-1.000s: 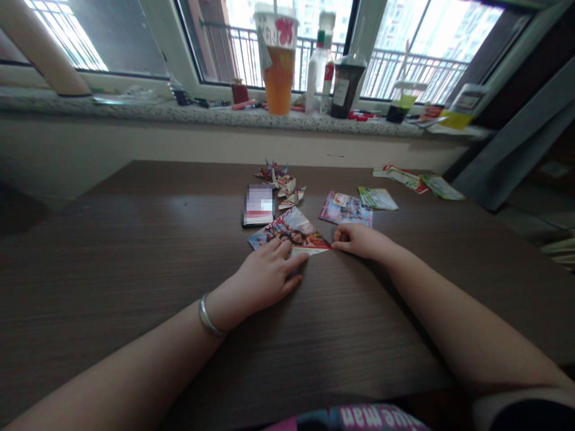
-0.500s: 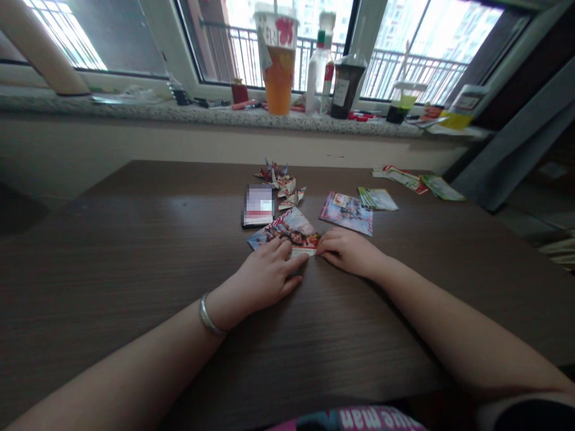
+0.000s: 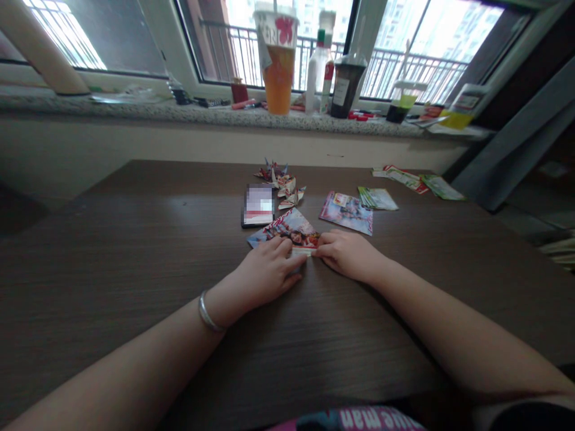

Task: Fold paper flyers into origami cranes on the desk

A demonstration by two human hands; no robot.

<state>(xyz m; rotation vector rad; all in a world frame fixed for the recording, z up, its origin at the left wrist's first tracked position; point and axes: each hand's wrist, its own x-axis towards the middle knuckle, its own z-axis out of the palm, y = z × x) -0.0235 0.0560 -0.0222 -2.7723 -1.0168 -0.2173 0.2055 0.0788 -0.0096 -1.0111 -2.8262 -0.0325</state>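
Observation:
A printed sheet of paper (image 3: 291, 227), folded to a triangle, lies on the table with its point away from me. My left hand (image 3: 269, 266) rests on its near left side, fingers stretched out and flat. The fingers of my right hand (image 3: 344, 251) are pressed together at its near right corner, pinching the edge; the fingertips are partly hidden. Just behind the paper lies a phone (image 3: 259, 205) with a blurred screen. Several folded paper figures (image 3: 290, 190) stand beside the phone, to its right and behind it.
On the brown table (image 3: 135, 257), right of the folded sheet, lie a pink printed sheet (image 3: 345, 214) and a stack of green papers (image 3: 378, 199). More printed strips (image 3: 406, 179) lie at the back right. Cups, including an orange drink (image 3: 279, 78), and bottles line the windowsill (image 3: 202, 118).
My right hand has shifted slightly left and nearer to me along the paper's edge, closer to my left hand. The left hand and the paper have barely moved.

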